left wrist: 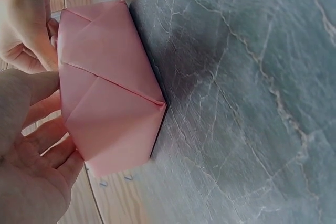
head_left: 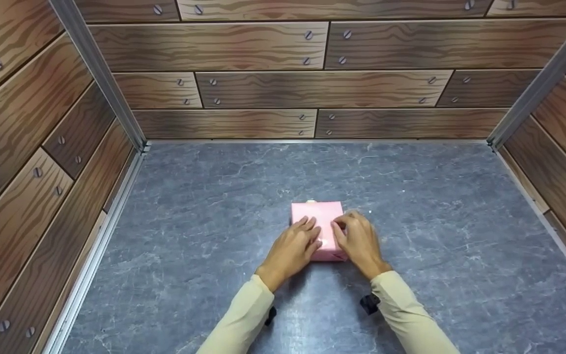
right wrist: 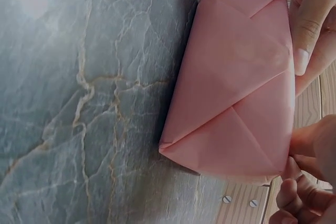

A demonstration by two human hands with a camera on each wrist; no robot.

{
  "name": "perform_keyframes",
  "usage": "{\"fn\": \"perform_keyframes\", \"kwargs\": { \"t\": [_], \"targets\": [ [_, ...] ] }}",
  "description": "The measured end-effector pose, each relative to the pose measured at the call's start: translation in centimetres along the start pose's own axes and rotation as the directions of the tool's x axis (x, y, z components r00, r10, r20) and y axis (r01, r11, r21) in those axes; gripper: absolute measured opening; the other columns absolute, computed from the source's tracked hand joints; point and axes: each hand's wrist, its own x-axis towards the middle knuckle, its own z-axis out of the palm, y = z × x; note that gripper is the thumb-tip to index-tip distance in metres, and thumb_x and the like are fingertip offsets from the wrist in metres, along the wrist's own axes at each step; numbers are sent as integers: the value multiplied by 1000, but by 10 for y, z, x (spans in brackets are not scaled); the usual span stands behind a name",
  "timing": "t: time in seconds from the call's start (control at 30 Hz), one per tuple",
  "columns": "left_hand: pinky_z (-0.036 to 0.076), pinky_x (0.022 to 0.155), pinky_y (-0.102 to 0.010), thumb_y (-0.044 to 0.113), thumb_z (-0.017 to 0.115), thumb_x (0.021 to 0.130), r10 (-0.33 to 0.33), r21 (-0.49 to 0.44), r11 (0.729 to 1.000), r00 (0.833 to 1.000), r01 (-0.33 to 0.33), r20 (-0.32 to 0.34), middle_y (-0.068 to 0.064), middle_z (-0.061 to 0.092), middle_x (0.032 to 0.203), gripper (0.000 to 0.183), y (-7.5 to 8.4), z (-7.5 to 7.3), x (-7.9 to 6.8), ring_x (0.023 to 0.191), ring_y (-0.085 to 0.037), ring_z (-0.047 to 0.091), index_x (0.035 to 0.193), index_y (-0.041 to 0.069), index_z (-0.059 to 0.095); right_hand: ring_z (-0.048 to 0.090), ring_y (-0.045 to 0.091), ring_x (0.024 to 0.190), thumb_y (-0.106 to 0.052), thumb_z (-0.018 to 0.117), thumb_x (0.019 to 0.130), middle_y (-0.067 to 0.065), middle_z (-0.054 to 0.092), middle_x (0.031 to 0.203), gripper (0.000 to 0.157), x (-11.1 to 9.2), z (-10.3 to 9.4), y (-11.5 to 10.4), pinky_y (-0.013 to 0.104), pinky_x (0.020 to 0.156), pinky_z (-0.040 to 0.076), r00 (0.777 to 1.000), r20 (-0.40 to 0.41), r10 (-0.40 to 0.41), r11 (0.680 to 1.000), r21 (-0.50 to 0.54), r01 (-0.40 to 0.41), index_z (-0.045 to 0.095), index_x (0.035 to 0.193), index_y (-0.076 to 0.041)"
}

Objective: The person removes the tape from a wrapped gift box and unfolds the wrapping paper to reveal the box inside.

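Note:
A box wrapped in shiny pink paper (head_left: 325, 214) stands on the grey marbled surface. Its end facing me carries folded paper flaps (left wrist: 113, 95) with diagonal creases. My left hand (head_left: 293, 246) rests on the top with its fingers spread and mostly straight. At the right edge of the top, my right hand (head_left: 360, 239) has its thumb and index fingertips close together, touching the box. Whether something thin lies between those fingertips cannot be made out. The right wrist view shows the curled fingers of my right hand (right wrist: 310, 182) at the box's edge.
A small pale thing (head_left: 311, 201) peeks out behind the box, mostly hidden. Wood-patterned panels (head_left: 263, 88) wall the back and both sides, with metal strips (head_left: 111, 83) at the corners. Tiny white specks lie on the marbled surface (head_left: 204, 206).

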Motion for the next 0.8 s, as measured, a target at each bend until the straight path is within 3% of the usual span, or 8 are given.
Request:
{"fn": "perform_keyframes", "kwargs": {
  "t": [0.47,0.8],
  "targets": [
    [42,113,-41,21,64,101,14,0,1000,1000,-14,-2,-16,60,140,33,-1,1,1,135,-32,52,128,3,69,65,27,72,-5,74,87,9,65,81,5,-1,0,4,46,65,54,999,-38,-24,999,20,25,72,84,-1],
    [42,113,-42,21,63,102,-14,-19,1000,1000,14,16,-15,59,141,34,0,-1,0,137,-31,51,130,3,68,65,27,70,-5,72,86,8,65,80,5,-2,-1,7,46,63,53,998,-55,-17,1000,22,19,70,82,-3]
  ]
}}
